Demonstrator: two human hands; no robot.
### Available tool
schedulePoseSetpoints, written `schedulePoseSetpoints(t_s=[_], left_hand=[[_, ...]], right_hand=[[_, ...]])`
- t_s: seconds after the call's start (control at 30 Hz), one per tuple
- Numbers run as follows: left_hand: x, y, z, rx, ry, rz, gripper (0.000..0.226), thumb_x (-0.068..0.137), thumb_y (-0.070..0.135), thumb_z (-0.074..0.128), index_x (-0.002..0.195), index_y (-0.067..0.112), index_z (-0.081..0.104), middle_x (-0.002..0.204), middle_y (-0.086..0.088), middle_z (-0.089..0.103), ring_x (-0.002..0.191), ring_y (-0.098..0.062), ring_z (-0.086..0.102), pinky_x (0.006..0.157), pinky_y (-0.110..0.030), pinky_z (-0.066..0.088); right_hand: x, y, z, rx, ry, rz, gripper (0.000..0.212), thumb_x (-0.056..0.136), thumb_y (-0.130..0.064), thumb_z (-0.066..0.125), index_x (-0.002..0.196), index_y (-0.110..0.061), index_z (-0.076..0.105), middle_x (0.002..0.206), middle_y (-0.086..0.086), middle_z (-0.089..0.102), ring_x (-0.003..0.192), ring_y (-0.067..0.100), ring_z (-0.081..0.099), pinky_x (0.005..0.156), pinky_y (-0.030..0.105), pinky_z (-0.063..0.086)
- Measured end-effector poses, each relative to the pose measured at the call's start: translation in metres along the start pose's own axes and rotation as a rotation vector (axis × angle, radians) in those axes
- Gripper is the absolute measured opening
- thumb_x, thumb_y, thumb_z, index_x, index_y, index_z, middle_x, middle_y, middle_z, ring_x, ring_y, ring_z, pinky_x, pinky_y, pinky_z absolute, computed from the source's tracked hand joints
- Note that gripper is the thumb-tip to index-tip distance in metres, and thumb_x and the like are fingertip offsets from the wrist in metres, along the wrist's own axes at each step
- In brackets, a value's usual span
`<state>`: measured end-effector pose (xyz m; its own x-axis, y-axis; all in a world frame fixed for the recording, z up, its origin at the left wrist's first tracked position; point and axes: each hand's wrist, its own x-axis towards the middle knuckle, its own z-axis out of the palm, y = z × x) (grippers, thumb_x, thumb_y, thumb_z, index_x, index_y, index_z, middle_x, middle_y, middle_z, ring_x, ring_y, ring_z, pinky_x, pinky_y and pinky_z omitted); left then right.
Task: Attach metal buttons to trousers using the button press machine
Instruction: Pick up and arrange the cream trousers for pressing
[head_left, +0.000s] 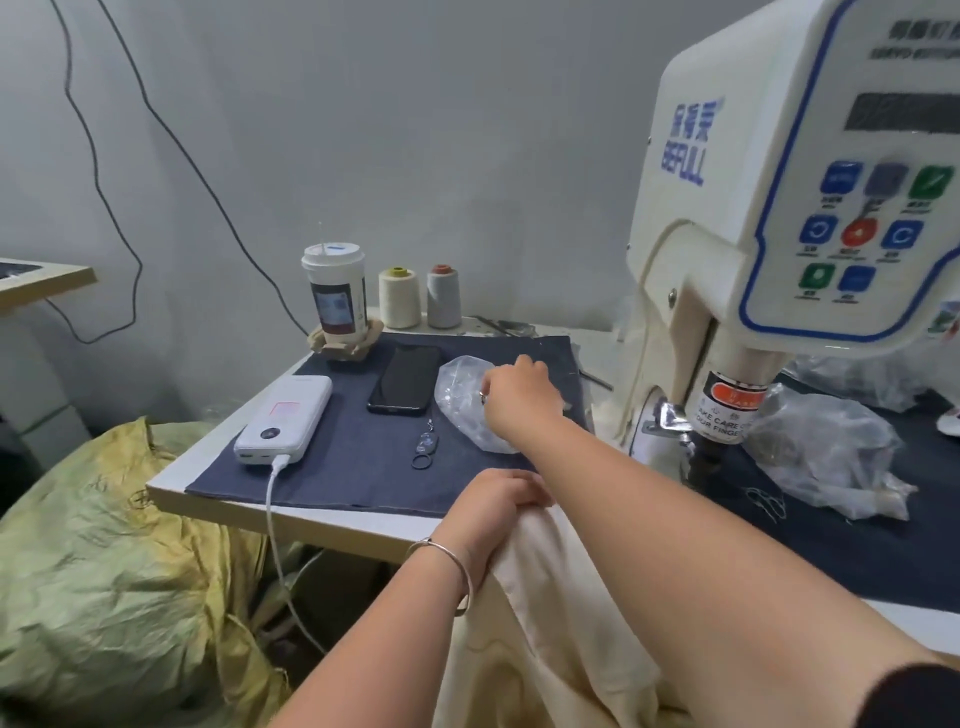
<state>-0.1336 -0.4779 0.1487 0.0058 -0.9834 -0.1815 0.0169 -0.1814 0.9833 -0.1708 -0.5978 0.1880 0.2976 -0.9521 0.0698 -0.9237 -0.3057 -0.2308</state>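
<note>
Head view — left hand (496, 501) grips cream trousers (545, 623) hanging lengthwise off table; right fingers (488, 387) pinch a button.

Left hand (498, 499): bare forearm, thin silver bangle (452, 569) at wrist. Right hand (519, 397): bare forearm; dark sleeve edge (914, 699) at upper arm, lower right corner.

I see a plain grey wall (415, 130) with two black cables (171, 135) hanging loosely down it. Below stands a pale tabletop (291, 519), its surface covered by dark blue denim cloth (353, 457). A second wooden tabletop's corner (47, 280) juts in at far left. Lighting is soft and even.
</note>
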Motion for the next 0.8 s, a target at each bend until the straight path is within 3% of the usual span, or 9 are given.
schedulePoseSetpoints(t_s=[0.1, 0.2, 0.3, 0.4, 0.6, 0.8], left_hand=[[0.007, -0.003, -0.004, 0.0, -0.032, 0.007, 0.023, 0.086, -0.002, 0.054, 0.097, -0.005, 0.075, 0.102, -0.017, 0.074, 0.087, -0.02, 0.069, 0.092, -0.034, 0.053], [0.011, -0.005, -0.005, -0.037, -0.061, 0.006, 0.026, 0.087, -0.004, 0.054, 0.086, 0.006, 0.078, 0.087, -0.009, 0.077, 0.076, -0.015, 0.071, 0.075, -0.022, 0.057], [0.011, -0.005, -0.005, -0.068, -0.082, -0.001, 0.031, 0.086, -0.004, 0.055, 0.076, 0.013, 0.079, 0.081, -0.006, 0.076, 0.073, -0.014, 0.071, 0.074, -0.022, 0.056], [0.01, -0.005, -0.005, -0.103, -0.116, -0.001, 0.032, 0.086, -0.004, 0.055, 0.075, 0.014, 0.079, 0.081, -0.005, 0.076, 0.074, -0.014, 0.072, 0.073, -0.022, 0.056], [0.008, -0.004, -0.003, -0.117, -0.111, 0.011, 0.032, 0.087, -0.003, 0.054, 0.074, 0.014, 0.079, 0.079, -0.005, 0.076, 0.073, -0.014, 0.071, 0.073, -0.022, 0.055], [0.01, -0.004, -0.003, -0.076, -0.051, -0.017, 0.037, 0.084, -0.006, 0.049, 0.059, 0.014, 0.067, 0.062, -0.001, 0.066, 0.059, -0.013, 0.06, 0.06, -0.019, 0.048]], right_hand=[[0.027, 0.001, 0.016, -0.068, -0.016, 0.054, 0.039, 0.092, -0.017, 0.051, 0.13, -0.022, 0.057, 0.135, 0.009, 0.044, 0.127, 0.029, 0.039, 0.099, 0.038, 0.036], [0.044, -0.001, 0.023, -0.066, 0.016, 0.084, 0.038, 0.087, -0.02, 0.058, 0.125, -0.017, 0.06, 0.127, 0.007, 0.053, 0.117, 0.028, 0.052, 0.088, 0.035, 0.042], [0.05, -0.002, 0.018, -0.089, -0.008, 0.139, 0.026, 0.077, -0.019, 0.072, 0.101, -0.015, 0.064, 0.1, 0.002, 0.063, 0.092, 0.025, 0.06, 0.069, 0.029, 0.042], [0.052, -0.004, 0.015, -0.102, -0.071, 0.174, 0.029, 0.07, -0.021, 0.08, 0.085, -0.019, 0.056, 0.076, -0.002, 0.052, 0.081, 0.025, 0.055, 0.064, 0.029, 0.04], [0.054, -0.004, 0.017, -0.069, -0.131, 0.138, 0.041, 0.07, -0.013, 0.079, 0.108, -0.015, 0.065, 0.11, 0.004, 0.064, 0.103, 0.027, 0.062, 0.08, 0.033, 0.05], [0.059, -0.003, 0.03, -0.077, -0.042, 0.054, 0.047, 0.073, -0.003, 0.072, 0.118, -0.016, 0.065, 0.12, 0.007, 0.06, 0.108, 0.028, 0.059, 0.077, 0.032, 0.046]])
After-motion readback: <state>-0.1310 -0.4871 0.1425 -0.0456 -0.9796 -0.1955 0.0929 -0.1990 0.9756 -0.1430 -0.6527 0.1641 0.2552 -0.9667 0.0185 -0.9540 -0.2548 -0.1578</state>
